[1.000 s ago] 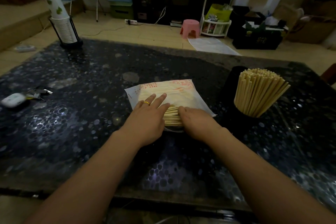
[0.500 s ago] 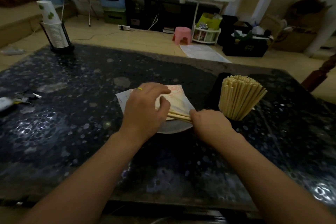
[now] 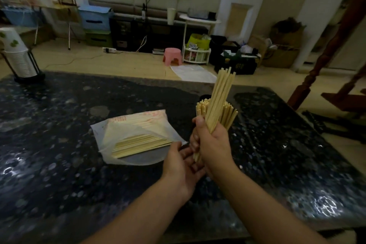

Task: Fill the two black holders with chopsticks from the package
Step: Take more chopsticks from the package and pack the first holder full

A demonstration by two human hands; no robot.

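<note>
**One bundle raised, one package lying open**

The right hand (image 3: 213, 142) is closed around one thick bundle of chopsticks (image 3: 219, 99), held nearly upright with its tips pointing up and away. The left hand (image 3: 179, 166) sits just beneath, palm up, fingers loosely open and touching the bundle's lower ends. Directly behind the bundle one filled holder (image 3: 227, 111) shows, packed with chopstick ends; its black body is mostly hidden, and I cannot make out a second holder. To the left, one plastic package (image 3: 126, 125) lies flat on the dark speckled table (image 3: 59, 164), its near end open, with a layer of chopsticks still inside. At the far left edge stands one stack of paper cups (image 3: 16, 55) in a wire rack.
</note>
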